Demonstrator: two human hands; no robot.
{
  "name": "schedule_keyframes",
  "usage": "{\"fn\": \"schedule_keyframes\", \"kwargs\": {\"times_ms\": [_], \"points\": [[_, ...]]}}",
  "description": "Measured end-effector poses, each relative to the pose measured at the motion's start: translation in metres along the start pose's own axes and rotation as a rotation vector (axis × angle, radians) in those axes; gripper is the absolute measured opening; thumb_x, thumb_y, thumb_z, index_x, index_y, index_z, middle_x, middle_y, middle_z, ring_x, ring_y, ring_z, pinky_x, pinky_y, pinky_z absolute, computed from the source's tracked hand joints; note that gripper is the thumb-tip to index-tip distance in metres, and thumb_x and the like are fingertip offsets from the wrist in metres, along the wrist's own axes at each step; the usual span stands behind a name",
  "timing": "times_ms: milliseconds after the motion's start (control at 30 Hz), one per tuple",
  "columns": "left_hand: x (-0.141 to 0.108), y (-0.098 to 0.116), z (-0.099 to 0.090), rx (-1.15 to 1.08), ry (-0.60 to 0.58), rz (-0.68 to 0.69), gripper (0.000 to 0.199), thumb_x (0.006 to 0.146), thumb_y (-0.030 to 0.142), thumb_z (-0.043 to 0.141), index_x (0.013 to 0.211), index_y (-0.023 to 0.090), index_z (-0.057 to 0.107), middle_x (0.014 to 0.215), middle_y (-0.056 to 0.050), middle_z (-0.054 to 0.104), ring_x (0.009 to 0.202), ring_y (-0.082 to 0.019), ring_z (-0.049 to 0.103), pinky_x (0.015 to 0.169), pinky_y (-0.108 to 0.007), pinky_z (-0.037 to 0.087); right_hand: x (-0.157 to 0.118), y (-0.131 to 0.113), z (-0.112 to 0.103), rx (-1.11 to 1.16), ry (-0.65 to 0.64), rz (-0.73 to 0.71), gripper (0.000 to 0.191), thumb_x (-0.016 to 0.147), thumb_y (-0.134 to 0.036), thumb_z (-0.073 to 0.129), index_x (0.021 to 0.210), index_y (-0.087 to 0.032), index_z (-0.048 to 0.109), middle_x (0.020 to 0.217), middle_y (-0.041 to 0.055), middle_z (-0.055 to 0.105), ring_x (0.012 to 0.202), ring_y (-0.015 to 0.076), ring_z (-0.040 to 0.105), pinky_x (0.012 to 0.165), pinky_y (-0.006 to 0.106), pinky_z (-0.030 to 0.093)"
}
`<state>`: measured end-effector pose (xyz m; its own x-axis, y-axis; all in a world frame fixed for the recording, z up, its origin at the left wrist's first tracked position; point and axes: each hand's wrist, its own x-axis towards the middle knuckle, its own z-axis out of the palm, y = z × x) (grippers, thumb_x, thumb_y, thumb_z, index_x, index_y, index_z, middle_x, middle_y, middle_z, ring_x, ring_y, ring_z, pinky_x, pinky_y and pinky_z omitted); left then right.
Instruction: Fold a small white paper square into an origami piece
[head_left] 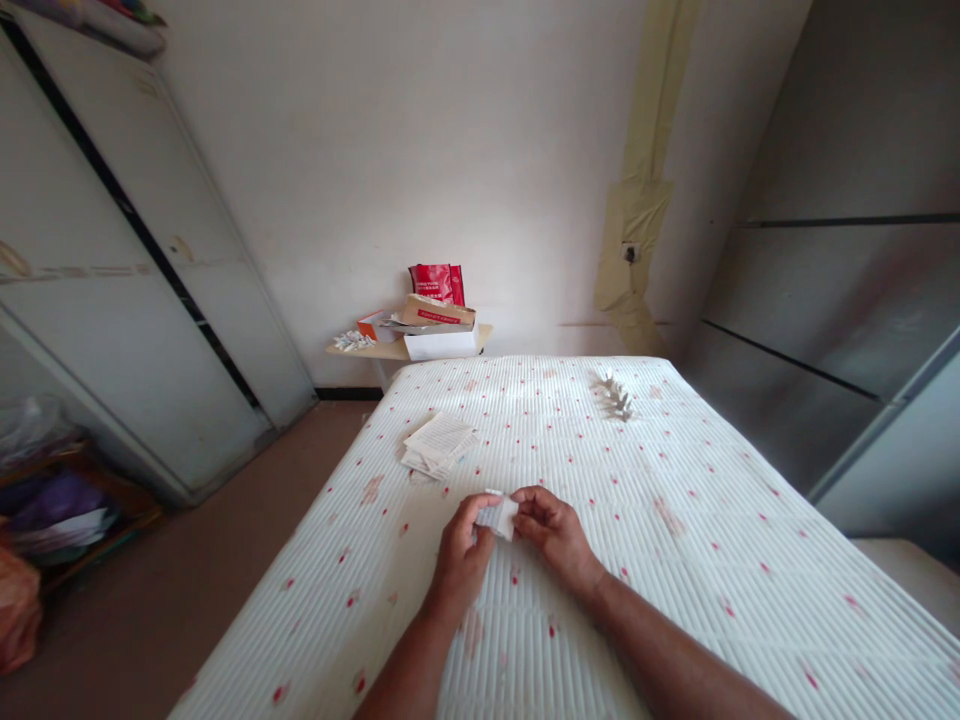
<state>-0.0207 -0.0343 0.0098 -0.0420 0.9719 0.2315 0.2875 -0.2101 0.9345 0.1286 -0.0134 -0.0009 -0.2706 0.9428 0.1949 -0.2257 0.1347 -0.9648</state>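
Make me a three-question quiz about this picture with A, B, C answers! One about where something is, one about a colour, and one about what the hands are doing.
1. Where is the stack of paper sheets?
A. On the floor
B. On the mattress, beyond the left hand
C. On top of the cupboard

2. What colour is the bag on the small table by the wall?
A. Red
B. Blue
C. Green

3. What are the two hands doing?
A. Lying flat on the mattress
B. Holding nothing, spread far apart
C. Both pinching one small white paper

Answers:
1. B, the stack lies on the spotted mattress, up and left of the hands.
2. A, the bag stands out bright red against the white wall.
3. C, the left hand and right hand meet at the small white paper, fingers closed on it.
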Motion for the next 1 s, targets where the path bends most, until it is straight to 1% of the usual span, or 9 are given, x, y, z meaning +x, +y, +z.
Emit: {"fn": "schedule_keyframes", "kwargs": {"times_ms": [133,300,467,600,700,800,867,933,1000], "points": [[0.0,-0.001,-0.001,-0.026,0.021,-0.025,0.035,0.067,0.013,0.044,0.097,0.018,0.061,0.097,-0.004,0.064,0.091,-0.018,0.057,0.083,-0.028,0.042,-0.001,-0.005,0.001,-0.008,-0.023,0.016,0.023,0.071,-0.028,0.059,0.091,-0.019,0.05,0.062,-0.0043,0.055,0.058,0.0106,0.051,0.057,0.024,0.038],[0.001,0.0,-0.001,-0.039,0.018,-0.039,0.034,0.069,0.015,0.043,0.098,0.017,0.06,0.095,-0.004,0.064,0.087,-0.018,0.058,0.079,-0.027,0.043,-0.002,-0.006,0.001,-0.025,-0.027,0.014,0.028,0.07,-0.023,0.057,0.096,-0.02,0.048,0.063,-0.0047,0.055,0.058,0.0103,0.051,0.055,0.023,0.037],[0.0,0.005,-0.002,-0.029,0.012,-0.055,0.03,0.073,0.019,0.041,0.096,0.017,0.061,0.086,-0.003,0.064,0.078,-0.017,0.057,0.074,-0.027,0.043,-0.001,-0.005,0.001,-0.036,-0.011,0.006,0.036,0.069,-0.019,0.056,0.104,-0.021,0.045,0.064,-0.0049,0.056,0.059,0.011,0.052,0.056,0.023,0.037],[-0.002,0.009,-0.003,-0.047,-0.012,-0.066,0.029,0.074,0.022,0.042,0.094,0.017,0.061,0.088,-0.003,0.064,0.083,-0.018,0.057,0.077,-0.027,0.043,-0.001,-0.002,0.0,-0.082,-0.006,-0.008,0.039,0.069,-0.017,0.054,0.106,-0.021,0.046,0.064,-0.0052,0.054,0.058,0.0109,0.051,0.055,0.023,0.037],[-0.002,0.009,-0.003,-0.064,-0.044,-0.061,0.03,0.073,0.022,0.042,0.095,0.017,0.062,0.094,-0.004,0.064,0.089,-0.02,0.056,0.081,-0.027,0.042,-0.001,0.003,-0.002,-0.124,-0.023,-0.04,0.038,0.07,-0.015,0.052,0.108,-0.021,0.046,0.072,-0.0028,0.058,0.061,0.0109,0.051,0.055,0.022,0.039],[-0.003,0.008,-0.004,-0.083,-0.066,-0.072,0.031,0.073,0.023,0.043,0.097,0.016,0.061,0.097,-0.005,0.064,0.091,-0.02,0.056,0.081,-0.027,0.042,-0.004,0.001,-0.004,-0.298,-0.015,-0.093,0.037,0.072,-0.012,0.049,0.108,-0.021,0.047,0.08,-0.0006,0.06,0.061,0.0106,0.051,0.056,0.022,0.041],[-0.004,0.007,-0.004,-0.093,-0.053,-0.075,0.03,0.074,0.025,0.043,0.097,0.016,0.06,0.099,-0.005,0.064,0.092,-0.02,0.056,0.081,-0.027,0.042,-0.007,-0.004,-0.003,-0.475,0.003,-0.175,0.04,0.072,-0.009,0.048,0.109,-0.022,0.049,0.086,0.0009,0.06,0.062,0.0107,0.052,0.059,0.023,0.042],[-0.004,0.006,-0.005,-0.103,-0.033,-0.065,0.03,0.076,0.027,0.042,0.098,0.015,0.059,0.1,-0.006,0.063,0.093,-0.02,0.056,0.081,-0.027,0.042,-0.009,-0.012,-0.001,-0.618,-0.007,-0.296,0.043,0.071,-0.005,0.046,0.11,-0.022,0.051,0.095,0.0035,0.059,0.073,0.0129,0.055,0.068,0.025,0.045],[-0.005,0.005,-0.004,-0.117,-0.022,-0.049,0.027,0.077,0.026,0.042,0.097,0.016,0.058,0.1,-0.006,0.062,0.093,-0.02,0.056,0.082,-0.027,0.042,-0.01,-0.018,0.001,-0.697,-0.071,-0.399,0.041,0.073,-0.004,0.043,0.107,-0.023,0.054,0.102,0.0058,0.057,0.088,0.0159,0.055,0.078,0.028,0.045]]}}
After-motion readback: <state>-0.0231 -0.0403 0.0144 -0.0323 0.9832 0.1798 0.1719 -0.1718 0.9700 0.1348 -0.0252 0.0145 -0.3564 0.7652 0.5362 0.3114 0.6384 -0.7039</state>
